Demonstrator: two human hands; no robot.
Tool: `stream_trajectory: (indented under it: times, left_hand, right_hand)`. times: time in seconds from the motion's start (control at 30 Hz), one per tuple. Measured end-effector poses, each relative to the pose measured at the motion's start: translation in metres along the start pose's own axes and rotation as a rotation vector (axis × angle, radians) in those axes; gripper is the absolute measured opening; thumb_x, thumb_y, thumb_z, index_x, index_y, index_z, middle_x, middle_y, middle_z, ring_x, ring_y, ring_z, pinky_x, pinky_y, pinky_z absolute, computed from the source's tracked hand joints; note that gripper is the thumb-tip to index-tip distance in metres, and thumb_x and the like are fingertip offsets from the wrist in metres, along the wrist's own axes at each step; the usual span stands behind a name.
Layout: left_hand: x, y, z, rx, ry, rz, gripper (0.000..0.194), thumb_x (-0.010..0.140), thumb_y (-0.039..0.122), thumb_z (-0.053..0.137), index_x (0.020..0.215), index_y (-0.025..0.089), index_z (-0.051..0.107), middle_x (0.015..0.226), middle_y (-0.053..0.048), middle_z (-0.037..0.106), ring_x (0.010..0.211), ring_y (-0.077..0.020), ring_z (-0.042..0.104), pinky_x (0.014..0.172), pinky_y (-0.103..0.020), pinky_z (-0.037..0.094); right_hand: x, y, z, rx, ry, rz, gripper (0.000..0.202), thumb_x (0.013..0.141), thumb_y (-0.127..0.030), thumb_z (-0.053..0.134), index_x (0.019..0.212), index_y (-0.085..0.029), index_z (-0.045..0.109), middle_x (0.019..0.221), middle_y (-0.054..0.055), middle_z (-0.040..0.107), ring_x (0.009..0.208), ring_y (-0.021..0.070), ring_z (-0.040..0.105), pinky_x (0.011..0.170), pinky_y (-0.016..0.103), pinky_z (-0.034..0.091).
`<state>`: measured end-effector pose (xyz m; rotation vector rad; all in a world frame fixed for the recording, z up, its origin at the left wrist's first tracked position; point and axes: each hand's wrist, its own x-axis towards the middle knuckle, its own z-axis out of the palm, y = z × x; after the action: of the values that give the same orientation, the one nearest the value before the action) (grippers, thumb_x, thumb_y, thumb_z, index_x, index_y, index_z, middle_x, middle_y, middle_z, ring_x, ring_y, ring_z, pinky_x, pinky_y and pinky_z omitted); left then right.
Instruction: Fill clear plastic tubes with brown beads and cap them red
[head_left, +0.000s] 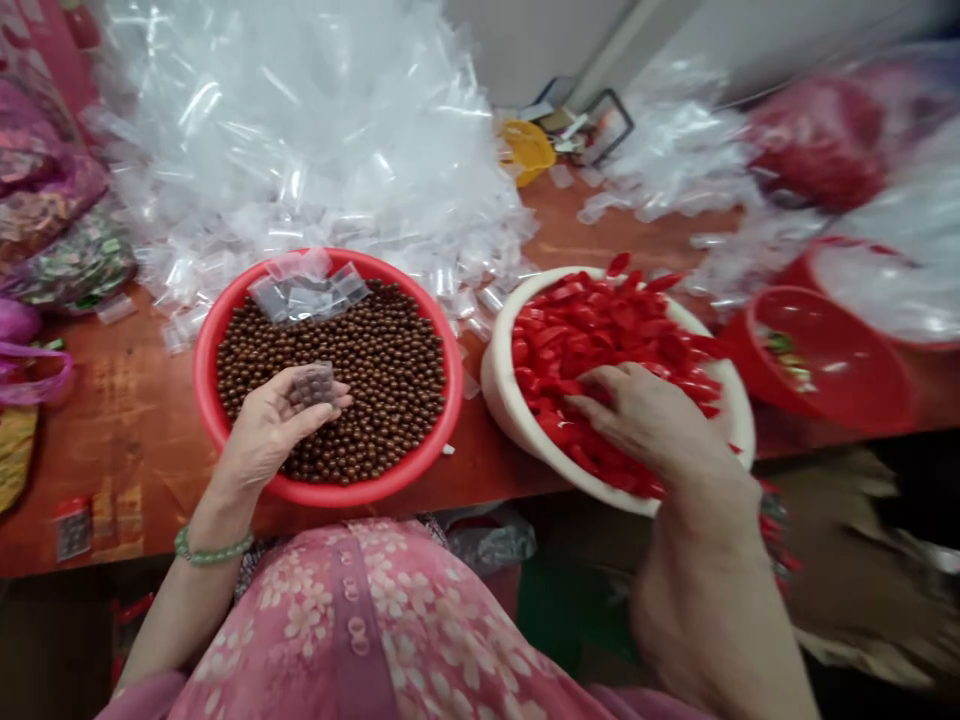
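My left hand [264,425] is closed around a small clear plastic container [313,384] with brown balls inside. It is above a red basin [201,385] full of shiny brown balls [367,420]. Several clear empty containers [307,298] lie on the balls at the basin's far side. My right hand [649,420] reaches into a cream-white basin [496,395] heaped with red plastic caps [559,345]. Its thumb and forefinger are apart, with the tips among the caps. No cap shows clearly between them.
A big heap of clear containers [300,120] covers the table's back. At right are a red bowl [840,370] with small wrapped pieces and red bags [817,140]. A yellow basket [527,150] stands behind. A capped, filled container [73,528] lies at the left front edge.
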<state>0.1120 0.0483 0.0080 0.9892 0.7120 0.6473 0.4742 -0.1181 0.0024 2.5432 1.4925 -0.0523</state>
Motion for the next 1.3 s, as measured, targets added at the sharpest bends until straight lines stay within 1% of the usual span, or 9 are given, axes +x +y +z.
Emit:
stream_trajectory:
  times: [0.1, 0.2, 0.37, 0.5, 0.67, 0.87, 0.93, 1.07, 1.3]
  left_hand:
    - [0.0, 0.004, 0.004, 0.042, 0.026, -0.001, 0.033, 0.075, 0.025, 0.077, 0.105, 0.016, 0.066, 0.093, -0.006, 0.075, 0.088, -0.0169, 0.071, 0.081, -0.028, 0.057]
    - [0.0, 0.005, 0.007, 0.07, 0.049, 0.005, 0.028, 0.074, 0.025, 0.078, 0.099, 0.016, 0.067, 0.087, -0.004, 0.075, 0.082, -0.0145, 0.07, 0.077, -0.025, 0.057]
    - [0.0, -0.001, 0.019, 0.067, 0.031, 0.024, 0.022, 0.074, 0.024, 0.078, 0.09, 0.017, 0.066, 0.088, -0.003, 0.074, 0.078, -0.0124, 0.069, 0.074, -0.023, 0.055]
    - [0.002, -0.008, 0.033, -0.024, 0.051, 0.039, 0.021, 0.078, 0.029, 0.074, 0.092, 0.016, 0.065, 0.094, -0.005, 0.074, 0.08, -0.0135, 0.069, 0.07, -0.022, 0.053]
    - [0.004, -0.014, 0.031, -0.065, 0.141, 0.081, 0.03, 0.077, 0.035, 0.074, 0.101, 0.018, 0.068, 0.091, -0.003, 0.071, 0.081, -0.0132, 0.067, 0.069, -0.022, 0.053]
    - [-0.001, -0.007, 0.027, 0.186, 0.179, 0.157, 0.018, 0.076, 0.027, 0.074, 0.092, 0.018, 0.072, 0.09, -0.002, 0.072, 0.081, -0.013, 0.064, 0.078, -0.024, 0.05]
    - [-0.002, -0.005, 0.029, 0.241, 0.155, 0.196, 0.015, 0.075, 0.024, 0.074, 0.088, 0.018, 0.073, 0.091, -0.002, 0.073, 0.085, -0.0145, 0.065, 0.083, -0.026, 0.049]
    - [-0.002, -0.007, 0.03, 0.257, 0.153, 0.213, 0.014, 0.076, 0.024, 0.073, 0.089, 0.018, 0.073, 0.09, -0.003, 0.073, 0.086, -0.0164, 0.065, 0.085, -0.029, 0.05]
    - [-0.002, -0.006, 0.025, 0.218, 0.159, 0.231, 0.01, 0.075, 0.022, 0.074, 0.084, 0.018, 0.073, 0.109, -0.006, 0.07, 0.108, -0.0199, 0.062, 0.102, -0.033, 0.044]
  right_hand:
    - [-0.014, 0.005, -0.02, 0.004, 0.07, 0.048, 0.018, 0.089, -0.032, 0.058, 0.087, -0.016, 0.066, 0.087, 0.014, 0.068, 0.08, 0.0232, 0.063, 0.068, 0.031, 0.043]
    - [-0.028, -0.001, -0.039, 0.039, 0.272, 0.051, 0.017, 0.087, -0.033, 0.063, 0.09, -0.016, 0.068, 0.086, 0.015, 0.07, 0.078, 0.0242, 0.062, 0.065, 0.033, 0.042]
    - [-0.038, -0.054, -0.053, 0.398, 0.618, -0.085, 0.013, 0.086, -0.028, 0.066, 0.095, -0.018, 0.068, 0.081, 0.009, 0.07, 0.066, 0.0192, 0.06, 0.064, 0.032, 0.045]
    - [-0.03, -0.118, -0.052, 0.803, 0.478, -0.358, 0.016, 0.086, -0.026, 0.066, 0.101, -0.021, 0.067, 0.083, 0.004, 0.07, 0.068, 0.0162, 0.062, 0.064, 0.029, 0.048]
    - [-0.018, -0.168, -0.052, 0.896, 0.295, -0.639, 0.012, 0.088, -0.019, 0.062, 0.099, -0.02, 0.065, 0.09, 0.004, 0.07, 0.079, 0.0166, 0.066, 0.072, 0.028, 0.052]
    - [-0.013, -0.182, -0.061, 0.782, 0.155, -0.771, 0.009, 0.09, -0.019, 0.056, 0.087, -0.021, 0.064, 0.079, 0.003, 0.066, 0.071, 0.0159, 0.064, 0.065, 0.027, 0.051]
    - [-0.014, -0.184, -0.062, 0.796, 0.156, -0.739, 0.011, 0.088, -0.019, 0.059, 0.097, -0.021, 0.064, 0.079, 0.002, 0.067, 0.068, 0.0158, 0.064, 0.061, 0.027, 0.051]
    - [-0.016, -0.187, -0.062, 0.83, 0.23, -0.73, 0.048, 0.086, -0.017, 0.06, 0.132, -0.025, 0.05, 0.1, 0.004, 0.071, 0.077, 0.0182, 0.069, 0.071, 0.031, 0.057]
    - [-0.018, -0.191, -0.06, 0.87, 0.27, -0.79, 0.023, 0.09, -0.016, 0.058, 0.108, -0.025, 0.066, 0.092, 0.004, 0.072, 0.081, 0.0164, 0.069, 0.075, 0.03, 0.058]
